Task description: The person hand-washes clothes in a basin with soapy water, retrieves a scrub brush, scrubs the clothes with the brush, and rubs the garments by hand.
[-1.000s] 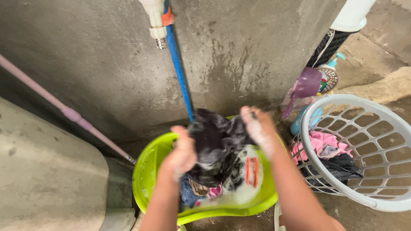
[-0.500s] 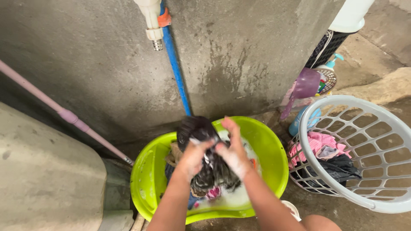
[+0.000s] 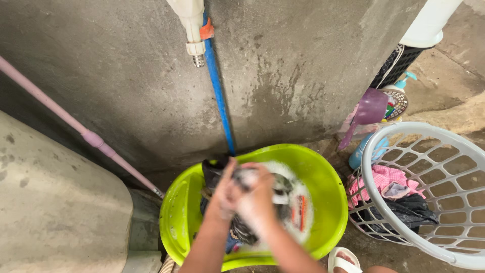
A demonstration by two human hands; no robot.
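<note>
Grey concrete wall (image 3: 101,76), lime basin (image 3: 323,202), both hands (image 3: 242,194) gripping dark soapy cloth (image 3: 237,230), blue bottle (image 3: 361,154) beside white basket (image 3: 434,187)

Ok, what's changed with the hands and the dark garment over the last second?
Both hands, left hand and right hand, came together from a wide, raised grip and dropped low into the green basin, bunching the dark garment in the suds. White laundry basket, blue pipe and purple scoop unchanged.

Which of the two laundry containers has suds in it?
The lime-green basin, where both hands scrub a dark garment in foam. The white slotted basket on the right holds only dry-looking pink and dark clothes.
</note>
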